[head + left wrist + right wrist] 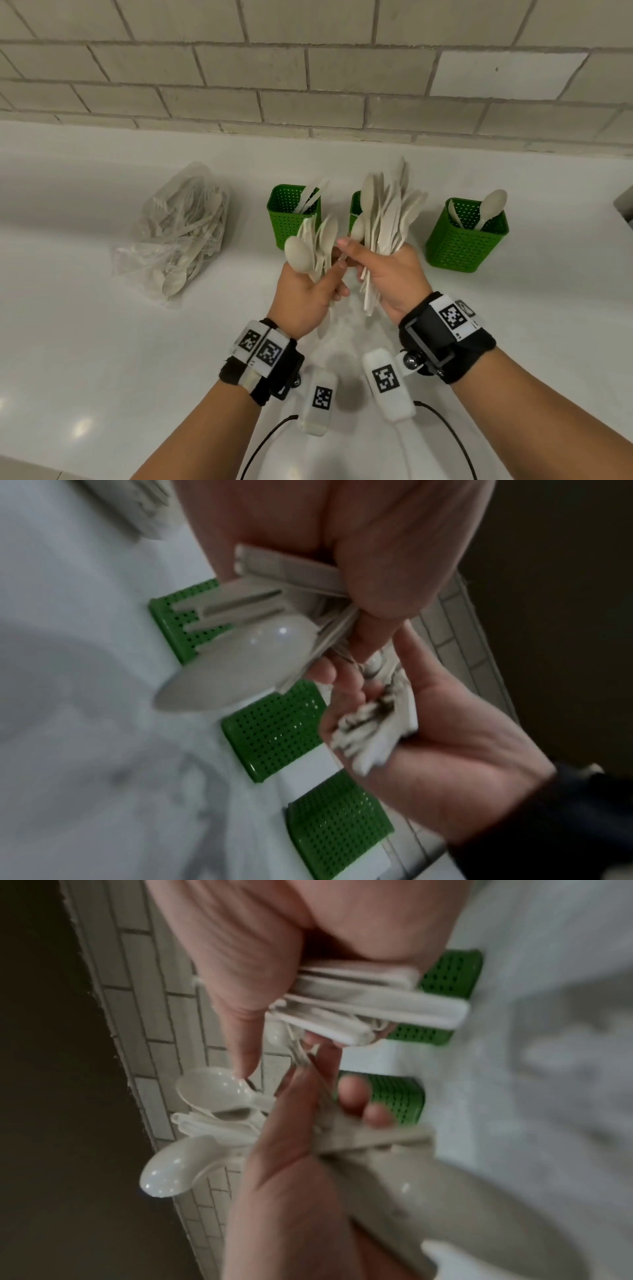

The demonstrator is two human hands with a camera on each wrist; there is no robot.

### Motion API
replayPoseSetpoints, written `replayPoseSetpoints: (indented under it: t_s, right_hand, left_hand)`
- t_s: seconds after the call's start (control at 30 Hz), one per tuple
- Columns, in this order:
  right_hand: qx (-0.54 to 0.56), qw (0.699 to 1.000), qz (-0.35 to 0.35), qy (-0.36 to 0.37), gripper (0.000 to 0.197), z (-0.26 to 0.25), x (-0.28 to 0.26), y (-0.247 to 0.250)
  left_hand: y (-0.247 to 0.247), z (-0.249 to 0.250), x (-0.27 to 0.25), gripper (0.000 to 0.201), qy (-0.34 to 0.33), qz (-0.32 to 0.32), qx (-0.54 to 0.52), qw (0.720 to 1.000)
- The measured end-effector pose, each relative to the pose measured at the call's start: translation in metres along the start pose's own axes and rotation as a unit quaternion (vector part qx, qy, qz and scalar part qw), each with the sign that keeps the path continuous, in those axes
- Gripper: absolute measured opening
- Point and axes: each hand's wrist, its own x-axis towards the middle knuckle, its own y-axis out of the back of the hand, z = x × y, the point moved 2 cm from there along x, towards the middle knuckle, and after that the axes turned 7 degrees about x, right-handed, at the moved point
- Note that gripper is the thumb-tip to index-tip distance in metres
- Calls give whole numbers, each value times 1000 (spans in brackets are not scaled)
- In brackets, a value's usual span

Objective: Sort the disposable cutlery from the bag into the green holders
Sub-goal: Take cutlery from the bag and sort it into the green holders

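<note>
Spoons (310, 251) gripped by left hand (305, 301) fingers, mixed cutlery (388, 219) by right hand (394, 274), no legible writing

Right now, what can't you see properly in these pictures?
- Middle green holder, head view: mostly hidden behind the cutlery bunch that the right hand grips; its contents cannot be told.
- Plastic bag, head view: the pieces inside overlap, too jumbled to count.
- Left hand bunch of spoons: their handles are hidden in the fist.
- Both wrist views: blurred by motion, so cutlery types are unclear.
</note>
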Motion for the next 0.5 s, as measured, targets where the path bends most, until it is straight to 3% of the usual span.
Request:
replayPoseSetpoints:
  t_s: [0.1, 0.27, 0.33, 0.43, 0.5]
  right_hand:
    - [29, 999, 43, -2, 9, 2, 3, 1]
    - [110, 989, 101, 8, 4, -10, 12, 16]
    - [118, 990, 71, -8, 14, -14, 13, 19]
    - [20, 999, -22, 20, 38, -14, 6, 12]
    - [5, 997, -63, 34, 46, -8, 1, 5]
  left_hand:
    - [-5, 1, -2, 16, 26, -13, -4, 1000]
    - [-2, -2, 4, 23, 91, -25, -120, 988]
    - [0, -3, 6, 20, 94, -20, -89, 991]
    - [-3, -4, 10, 9, 45, -10, 63, 997]
    - [-7, -5, 11, 16, 4, -12, 138, 990]
